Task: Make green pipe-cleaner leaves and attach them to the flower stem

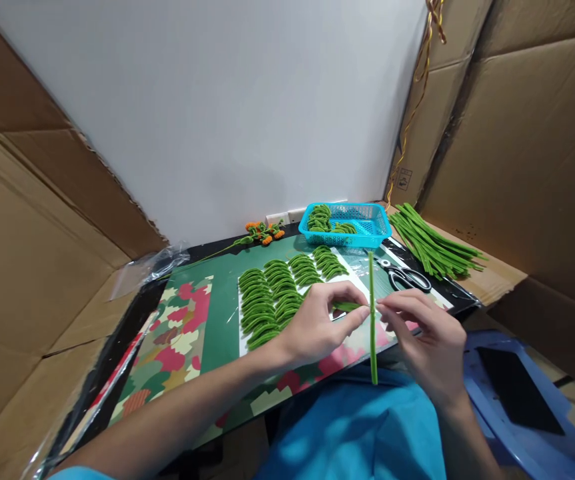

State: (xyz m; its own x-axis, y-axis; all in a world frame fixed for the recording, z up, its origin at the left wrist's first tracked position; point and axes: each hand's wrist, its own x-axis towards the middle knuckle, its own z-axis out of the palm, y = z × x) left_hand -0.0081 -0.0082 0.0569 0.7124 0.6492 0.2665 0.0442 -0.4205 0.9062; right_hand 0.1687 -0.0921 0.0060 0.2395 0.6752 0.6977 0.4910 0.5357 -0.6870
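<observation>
Between my hands a straight green pipe cleaner (pixel 373 347) stands almost upright in the view, over the table's front edge. The thumb and finger of my left hand (pixel 317 320) are closed in a pinch on a green fuzzy piece (pixel 346 307), whose tip meets the upright pipe cleaner near its middle. My right hand (pixel 427 340) is pinched at the other side of that pipe cleaner, fingertips right beside it; whatever lies between them is too small to see. Below and left of my hands, rows of curved green pipe-cleaner pieces (pixel 257 307) lie on a white sheet (pixel 244 341).
A blue basket (pixel 385 230) with curved green pieces stands at the back. Right of it lie a bundle of green pipe cleaners (pixel 432 243) and black-handled scissors (pixel 407 279). Orange flowers (pixel 265 233) lie by the wall. A blue stool (pixel 542 407) is at right; cardboard flanks both sides.
</observation>
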